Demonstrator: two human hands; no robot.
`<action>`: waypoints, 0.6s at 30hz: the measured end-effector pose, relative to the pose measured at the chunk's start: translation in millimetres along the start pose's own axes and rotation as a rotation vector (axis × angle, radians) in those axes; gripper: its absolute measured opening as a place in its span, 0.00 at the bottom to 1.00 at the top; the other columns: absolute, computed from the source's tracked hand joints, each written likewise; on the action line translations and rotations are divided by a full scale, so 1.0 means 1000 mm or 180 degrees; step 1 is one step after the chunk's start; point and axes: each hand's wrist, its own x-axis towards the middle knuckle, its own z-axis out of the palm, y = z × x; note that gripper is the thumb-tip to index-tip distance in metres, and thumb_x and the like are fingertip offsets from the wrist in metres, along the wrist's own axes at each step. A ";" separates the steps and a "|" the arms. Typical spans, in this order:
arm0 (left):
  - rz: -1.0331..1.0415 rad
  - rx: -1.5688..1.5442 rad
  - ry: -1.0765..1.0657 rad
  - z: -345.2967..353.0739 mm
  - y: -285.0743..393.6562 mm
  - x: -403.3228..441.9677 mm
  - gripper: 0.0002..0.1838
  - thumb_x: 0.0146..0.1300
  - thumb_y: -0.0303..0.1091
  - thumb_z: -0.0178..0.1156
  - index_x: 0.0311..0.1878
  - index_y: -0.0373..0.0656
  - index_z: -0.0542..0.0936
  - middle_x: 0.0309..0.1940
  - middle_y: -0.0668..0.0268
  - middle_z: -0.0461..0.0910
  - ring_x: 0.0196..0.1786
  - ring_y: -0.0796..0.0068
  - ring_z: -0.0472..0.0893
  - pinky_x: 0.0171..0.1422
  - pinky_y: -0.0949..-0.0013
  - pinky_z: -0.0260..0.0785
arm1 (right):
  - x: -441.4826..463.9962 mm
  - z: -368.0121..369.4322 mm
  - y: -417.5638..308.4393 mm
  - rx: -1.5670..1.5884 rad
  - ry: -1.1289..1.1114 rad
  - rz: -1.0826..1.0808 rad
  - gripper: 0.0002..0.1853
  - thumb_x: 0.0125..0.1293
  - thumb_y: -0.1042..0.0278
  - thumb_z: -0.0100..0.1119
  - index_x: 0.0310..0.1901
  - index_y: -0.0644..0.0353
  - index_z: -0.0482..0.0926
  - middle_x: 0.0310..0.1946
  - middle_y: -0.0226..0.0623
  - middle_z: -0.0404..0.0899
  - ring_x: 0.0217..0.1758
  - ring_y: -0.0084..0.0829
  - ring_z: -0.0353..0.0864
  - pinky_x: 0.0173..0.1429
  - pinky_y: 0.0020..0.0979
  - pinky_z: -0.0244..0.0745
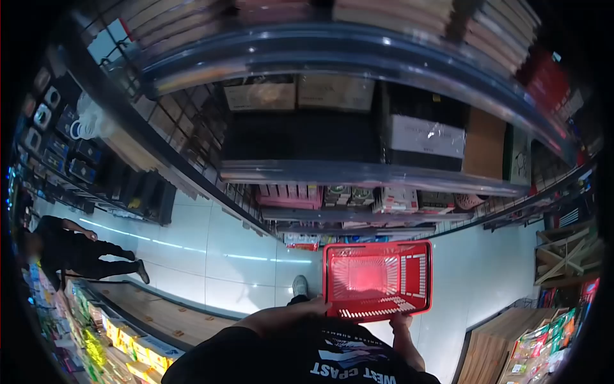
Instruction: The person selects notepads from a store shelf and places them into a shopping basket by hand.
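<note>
A red plastic shopping basket (364, 275) hangs level in front of my body, and nothing lies inside it. At its near left corner, my left hand (316, 306) is closed on the rim; the fingertips are partly hidden. My right hand (401, 322) grips the near rim further to the right, with its fingers mostly behind the edge. My shoe (300, 285) shows on the floor just left of the basket.
Ahead stands a tall shelf unit (377, 173) with boxed goods (427, 137) on several levels. A person in dark clothes (89, 246) is at the left. Wooden display stands (153, 301) flank me, with packaged goods at lower left and lower right. Pale tiled floor (480, 269) lies between.
</note>
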 end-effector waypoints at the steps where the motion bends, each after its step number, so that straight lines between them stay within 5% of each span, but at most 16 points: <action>1: -0.0097 -0.0050 -0.0195 0.008 0.009 -0.002 0.36 0.65 0.58 0.52 0.68 0.43 0.64 0.57 0.45 0.75 0.57 0.48 0.78 0.59 0.53 0.71 | 0.007 -0.011 0.000 -0.0230 0.0082 0.0364 0.23 0.58 0.46 0.67 0.38 0.62 0.78 0.18 0.36 0.76 0.13 0.29 0.74 0.16 0.31 0.70; 3: -0.0138 -0.0042 -0.0169 -0.036 -0.005 0.000 0.33 0.66 0.56 0.51 0.64 0.39 0.70 0.52 0.44 0.78 0.57 0.48 0.78 0.59 0.54 0.72 | 0.003 0.024 -0.008 -0.0321 -0.0198 0.0335 0.25 0.56 0.44 0.67 0.36 0.62 0.77 0.16 0.33 0.72 0.12 0.28 0.72 0.16 0.31 0.70; 5: 0.1162 0.0037 -0.0113 -0.015 -0.025 0.013 0.36 0.66 0.56 0.55 0.63 0.32 0.66 0.42 0.49 0.82 0.41 0.57 0.84 0.45 0.60 0.78 | -0.039 -0.002 -0.051 -0.0442 -0.0151 0.0824 0.26 0.56 0.44 0.67 0.39 0.64 0.77 0.16 0.35 0.72 0.14 0.30 0.74 0.17 0.31 0.72; 6: 0.1194 0.0032 -0.0097 0.003 -0.039 0.029 0.36 0.66 0.56 0.55 0.63 0.32 0.66 0.42 0.49 0.82 0.41 0.57 0.84 0.45 0.60 0.78 | -0.033 -0.012 -0.045 -0.0595 -0.0060 0.0787 0.30 0.54 0.43 0.68 0.42 0.66 0.76 0.21 0.40 0.76 0.16 0.34 0.77 0.17 0.35 0.73; 8: 0.2367 -0.0433 0.0231 0.015 -0.064 0.061 0.29 0.65 0.53 0.56 0.55 0.35 0.74 0.37 0.52 0.83 0.37 0.64 0.83 0.42 0.61 0.76 | -0.041 -0.022 -0.052 -0.0819 0.0238 0.0587 0.33 0.53 0.43 0.69 0.45 0.70 0.75 0.27 0.46 0.80 0.18 0.38 0.79 0.18 0.38 0.73; 9: 0.2412 -0.0415 0.0245 -0.001 -0.046 0.039 0.29 0.65 0.53 0.56 0.55 0.35 0.74 0.37 0.52 0.83 0.37 0.64 0.83 0.42 0.61 0.76 | -0.058 -0.030 -0.071 -0.0724 0.0417 0.0393 0.27 0.57 0.49 0.68 0.42 0.70 0.77 0.25 0.44 0.80 0.17 0.37 0.79 0.18 0.36 0.73; 12: 0.0856 -0.0125 -0.0420 -0.081 0.011 -0.086 0.27 0.65 0.51 0.60 0.56 0.38 0.73 0.47 0.56 0.79 0.44 0.72 0.78 0.47 0.65 0.72 | -0.031 -0.045 -0.068 -0.0252 0.0451 -0.0417 0.15 0.65 0.61 0.61 0.33 0.69 0.80 0.19 0.40 0.79 0.17 0.32 0.79 0.20 0.34 0.73; 16: 0.1147 -0.0381 0.0144 -0.101 -0.011 -0.077 0.38 0.66 0.55 0.58 0.67 0.33 0.63 0.45 0.57 0.80 0.41 0.71 0.80 0.45 0.68 0.73 | -0.073 -0.059 -0.174 0.0408 -0.0388 -0.1624 0.14 0.70 0.62 0.57 0.38 0.68 0.81 0.24 0.32 0.80 0.24 0.21 0.77 0.27 0.25 0.72; 18: 0.2380 -0.1012 0.0441 -0.127 -0.005 -0.086 0.30 0.70 0.46 0.56 0.66 0.35 0.65 0.46 0.60 0.80 0.41 0.75 0.79 0.45 0.69 0.73 | -0.123 -0.059 -0.263 0.0374 -0.0461 -0.2192 0.15 0.71 0.64 0.54 0.41 0.70 0.81 0.28 0.33 0.81 0.29 0.21 0.77 0.34 0.24 0.72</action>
